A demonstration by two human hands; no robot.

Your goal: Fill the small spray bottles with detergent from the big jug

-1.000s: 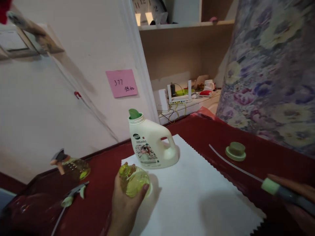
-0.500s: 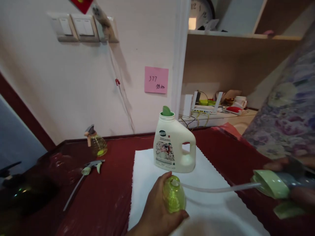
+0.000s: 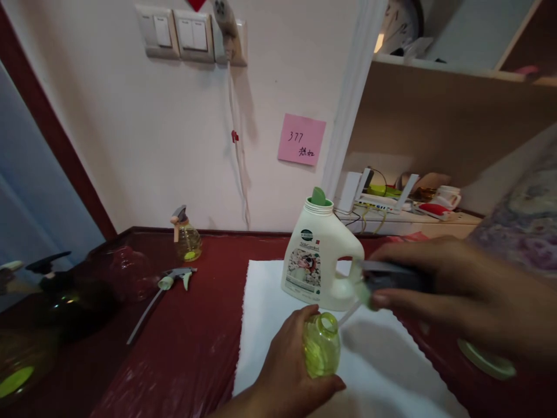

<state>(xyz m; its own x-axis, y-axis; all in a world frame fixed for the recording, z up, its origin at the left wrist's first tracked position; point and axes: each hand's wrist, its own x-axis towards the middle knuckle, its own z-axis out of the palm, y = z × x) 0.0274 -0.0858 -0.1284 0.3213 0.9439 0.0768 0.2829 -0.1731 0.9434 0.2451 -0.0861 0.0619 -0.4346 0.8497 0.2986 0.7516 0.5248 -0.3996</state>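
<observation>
My left hand [image 3: 285, 368] is wrapped round a small see-through yellow-green bottle [image 3: 322, 351], its mouth uncovered and facing up, above a white cloth [image 3: 265, 313]. To the right, my right hand [image 3: 470, 284], blurred by motion, grips a grey and pale green spray head [image 3: 387, 278]. A clear dip tube [image 3: 349, 312] slants down from that spray head to beside the bottle; its lower end is hidden behind the bottle. Just behind both hands stands a cream detergent jug [image 3: 304, 255] with an open neck and a green spout; my right hand partly covers its handle side.
On the dark red table [image 3: 195, 331] lie a loose spray head with a tube [image 3: 167, 281], a small spray bottle [image 3: 188, 239], a pink bottle [image 3: 130, 273] and a dark pump bottle [image 3: 65, 296]. A pale green ring-shaped piece [image 3: 487, 360] sits at right. A router [image 3: 374, 200] occupies the shelf.
My right hand has swung left and inward with the spray head, bringing it in front of the jug's handle. The tube has left the bottle's mouth area. The view has turned left.
</observation>
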